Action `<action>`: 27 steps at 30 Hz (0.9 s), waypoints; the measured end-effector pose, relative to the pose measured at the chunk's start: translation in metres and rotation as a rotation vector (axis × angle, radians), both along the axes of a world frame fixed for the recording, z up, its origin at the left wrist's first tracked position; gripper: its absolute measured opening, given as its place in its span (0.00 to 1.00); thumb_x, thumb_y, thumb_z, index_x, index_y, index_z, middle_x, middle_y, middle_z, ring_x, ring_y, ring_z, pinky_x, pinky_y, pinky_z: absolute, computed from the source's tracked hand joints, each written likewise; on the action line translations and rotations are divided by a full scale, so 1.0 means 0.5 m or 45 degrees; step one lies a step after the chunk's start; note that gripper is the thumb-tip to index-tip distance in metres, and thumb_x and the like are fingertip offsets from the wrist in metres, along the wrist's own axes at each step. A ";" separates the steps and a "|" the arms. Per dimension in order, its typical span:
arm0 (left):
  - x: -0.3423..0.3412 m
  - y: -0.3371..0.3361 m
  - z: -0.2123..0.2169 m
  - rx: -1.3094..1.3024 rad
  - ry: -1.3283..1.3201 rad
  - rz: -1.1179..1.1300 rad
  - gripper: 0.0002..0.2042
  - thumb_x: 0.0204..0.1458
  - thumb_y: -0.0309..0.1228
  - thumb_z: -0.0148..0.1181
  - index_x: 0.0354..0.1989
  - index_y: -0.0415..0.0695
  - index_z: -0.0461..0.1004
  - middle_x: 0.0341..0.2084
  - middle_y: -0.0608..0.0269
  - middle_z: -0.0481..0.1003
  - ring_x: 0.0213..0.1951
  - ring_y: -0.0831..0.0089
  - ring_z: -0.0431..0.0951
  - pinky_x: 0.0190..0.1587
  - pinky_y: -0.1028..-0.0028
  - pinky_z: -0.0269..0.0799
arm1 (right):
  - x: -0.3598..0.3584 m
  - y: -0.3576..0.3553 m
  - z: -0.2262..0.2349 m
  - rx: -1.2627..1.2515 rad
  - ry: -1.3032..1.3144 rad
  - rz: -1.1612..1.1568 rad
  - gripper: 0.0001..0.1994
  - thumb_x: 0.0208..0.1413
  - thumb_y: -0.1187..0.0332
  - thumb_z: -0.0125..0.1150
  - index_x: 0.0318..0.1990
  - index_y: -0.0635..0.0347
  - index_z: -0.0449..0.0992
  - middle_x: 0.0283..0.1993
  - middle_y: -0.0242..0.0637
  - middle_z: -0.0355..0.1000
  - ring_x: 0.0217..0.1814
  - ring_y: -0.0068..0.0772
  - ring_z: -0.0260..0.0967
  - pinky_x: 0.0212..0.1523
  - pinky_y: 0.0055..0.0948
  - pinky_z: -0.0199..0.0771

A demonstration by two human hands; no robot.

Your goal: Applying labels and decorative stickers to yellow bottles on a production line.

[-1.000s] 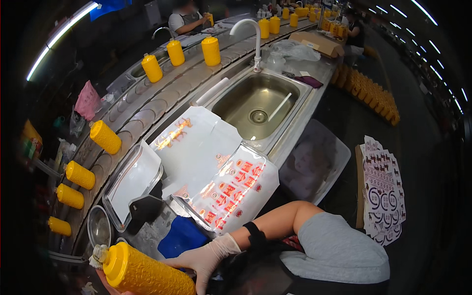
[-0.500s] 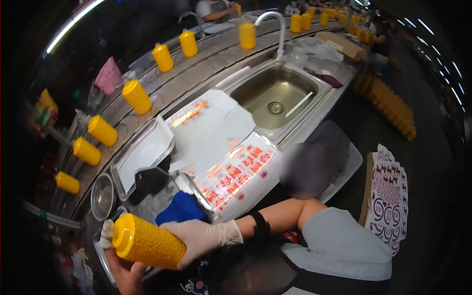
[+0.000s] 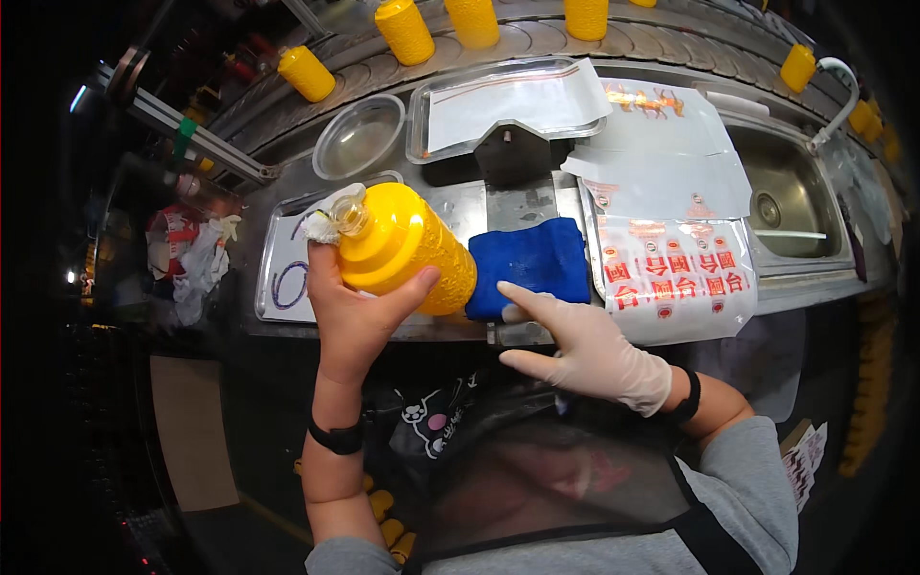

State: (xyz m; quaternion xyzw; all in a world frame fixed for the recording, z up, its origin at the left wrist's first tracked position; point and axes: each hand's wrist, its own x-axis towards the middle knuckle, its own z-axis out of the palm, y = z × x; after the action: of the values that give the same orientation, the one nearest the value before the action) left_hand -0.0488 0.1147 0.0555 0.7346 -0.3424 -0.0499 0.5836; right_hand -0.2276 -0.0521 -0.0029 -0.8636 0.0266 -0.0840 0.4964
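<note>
Left grip: the bare left hand (image 3: pixel 353 316) is wrapping tight around a yellow bottle (image 3: pixel 407 249), held tilted at centre left of the frame, a white rag (image 3: pixel 324 218) at its neck.
Right grip: the gloved right hand (image 3: pixel 585 350) is lying open, holding nothing, fingertips touching a blue cloth (image 3: pixel 530 264) at centre.
Handling: the ribbed bottle is probably looking stiff, fairly full; the body is offering the best hold.
Room: the bench (image 3: pixel 460 206) edge is running just under both hands; trays (image 3: pixel 508 105), printed bags (image 3: pixel 676 278) and a sink (image 3: pixel 791 196) are crowding the upper right.

Head camera looks steeply down, close over the steel counter (image 3: pixel 450 206).
</note>
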 end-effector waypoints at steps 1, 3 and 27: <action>0.008 0.002 -0.011 -0.009 0.016 -0.005 0.39 0.37 0.21 0.75 0.60 0.39 0.60 0.52 0.57 0.70 0.53 0.66 0.74 0.58 0.67 0.70 | -0.013 -0.016 -0.004 -0.009 0.016 -0.005 0.32 0.53 0.56 0.65 0.63 0.59 0.63 0.47 0.44 0.75 0.47 0.44 0.76 0.46 0.36 0.76; 0.033 0.003 -0.034 0.086 -0.210 -0.042 0.39 0.37 0.21 0.74 0.60 0.40 0.60 0.52 0.58 0.70 0.53 0.66 0.74 0.57 0.67 0.70 | -0.036 -0.043 0.006 0.212 0.112 -0.104 0.23 0.55 0.60 0.64 0.57 0.59 0.71 0.44 0.43 0.77 0.46 0.40 0.77 0.47 0.33 0.75; 0.061 0.100 -0.104 0.198 -0.194 -0.242 0.55 0.38 0.33 0.76 0.71 0.41 0.40 0.70 0.51 0.49 0.70 0.59 0.52 0.70 0.64 0.46 | -0.158 -0.267 -0.032 -0.035 0.223 -0.995 0.07 0.59 0.71 0.58 0.41 0.65 0.76 0.33 0.29 0.74 0.37 0.16 0.68 0.38 0.19 0.66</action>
State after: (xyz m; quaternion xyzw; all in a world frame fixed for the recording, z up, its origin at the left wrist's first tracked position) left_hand -0.0181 0.1649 0.0037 0.7436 -0.4488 -0.0756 0.4897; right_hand -0.3065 -0.1854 -0.0188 -0.7988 0.3942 -0.1930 0.4114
